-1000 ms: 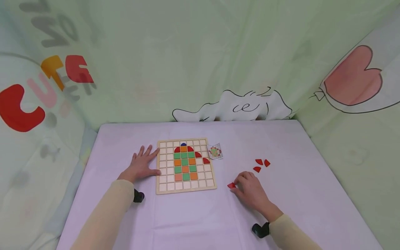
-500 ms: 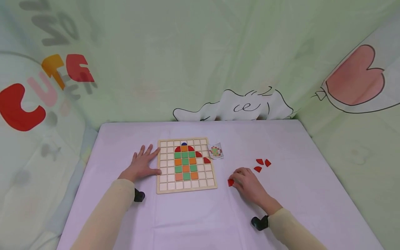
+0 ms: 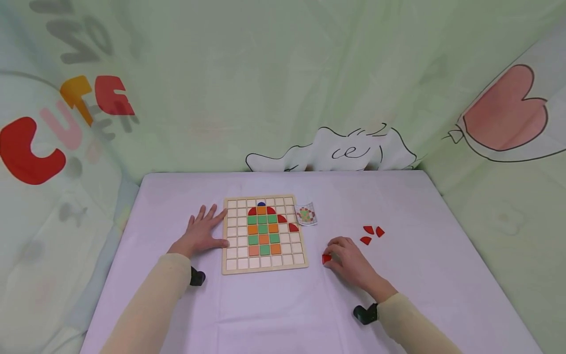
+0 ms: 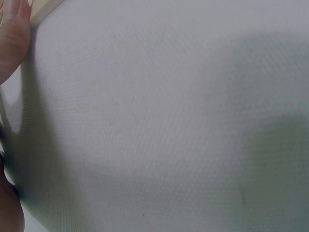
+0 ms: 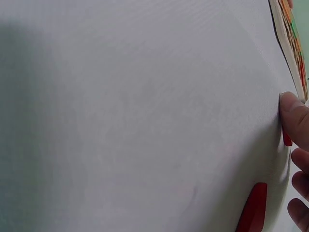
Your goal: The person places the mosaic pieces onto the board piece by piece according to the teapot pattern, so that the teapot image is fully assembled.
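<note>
The left hand (image 3: 201,234) lies with fingers spread at the left edge of a wooden grid board (image 3: 265,271), its forefinger and thumb touching the frame. Green and orange square tiles (image 3: 263,229), red quarter-circle tiles (image 3: 294,227) and a blue piece (image 3: 261,204) fill part of the grid. To the right of the board, the right hand (image 3: 351,263) pinches a red tile (image 3: 326,258) between thumb and fingers, low over the table. In the right wrist view the thumb (image 5: 295,118) covers most of that red tile (image 5: 287,137).
Several red quarter-circle tiles lie loose beyond the right hand, one of them a red tile (image 3: 365,240). A small printed picture card (image 3: 306,214) overlaps the board's right edge. Pale lilac cloth (image 3: 274,309) covers the table, and printed curtains (image 3: 283,88) hang behind it.
The right hand has shifted slightly away from the body, and the red tile in its fingers has turned. The left hand stays at the board's edge.
</note>
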`<state>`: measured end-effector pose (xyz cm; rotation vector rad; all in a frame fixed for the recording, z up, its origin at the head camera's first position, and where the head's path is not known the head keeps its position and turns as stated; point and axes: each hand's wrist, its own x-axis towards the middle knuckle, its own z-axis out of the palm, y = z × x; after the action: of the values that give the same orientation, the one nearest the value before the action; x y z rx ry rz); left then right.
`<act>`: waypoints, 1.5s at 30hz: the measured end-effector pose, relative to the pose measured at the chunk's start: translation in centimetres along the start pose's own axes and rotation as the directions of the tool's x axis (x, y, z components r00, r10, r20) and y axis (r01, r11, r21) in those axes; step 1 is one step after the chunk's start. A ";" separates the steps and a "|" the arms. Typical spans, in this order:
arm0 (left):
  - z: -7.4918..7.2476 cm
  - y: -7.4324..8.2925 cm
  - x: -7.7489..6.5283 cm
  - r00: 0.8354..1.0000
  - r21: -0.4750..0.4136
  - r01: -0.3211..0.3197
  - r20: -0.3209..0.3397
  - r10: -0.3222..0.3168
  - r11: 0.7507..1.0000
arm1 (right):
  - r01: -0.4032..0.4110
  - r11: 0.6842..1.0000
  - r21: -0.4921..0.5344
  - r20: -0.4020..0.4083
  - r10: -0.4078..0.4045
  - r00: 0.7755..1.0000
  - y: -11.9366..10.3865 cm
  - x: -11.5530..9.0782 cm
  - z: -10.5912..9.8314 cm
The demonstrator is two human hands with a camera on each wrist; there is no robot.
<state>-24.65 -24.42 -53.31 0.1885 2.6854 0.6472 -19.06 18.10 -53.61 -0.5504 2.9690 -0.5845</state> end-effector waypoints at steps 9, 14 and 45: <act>-0.4 0.1 0.0 1.000 0.017 -0.005 -0.005 0.005 1.000 | 0.022 1.000 -0.018 -0.027 -0.023 0.999 -1.6 1.9 -0.3; -0.1 0.1 -0.1 1.000 0.022 -0.013 0.000 0.013 1.000 | 0.046 0.998 -0.030 -0.016 -0.047 0.999 -3.1 3.9 0.2; 0.1 0.2 -0.2 1.000 0.027 0.001 -0.010 0.000 1.000 | 0.136 0.984 -0.117 -0.122 -0.151 0.981 -5.2 6.6 1.4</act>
<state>-24.41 -24.21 -53.23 0.1923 2.7042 0.6136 -23.30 10.80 -52.88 -0.7704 3.1182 -0.4895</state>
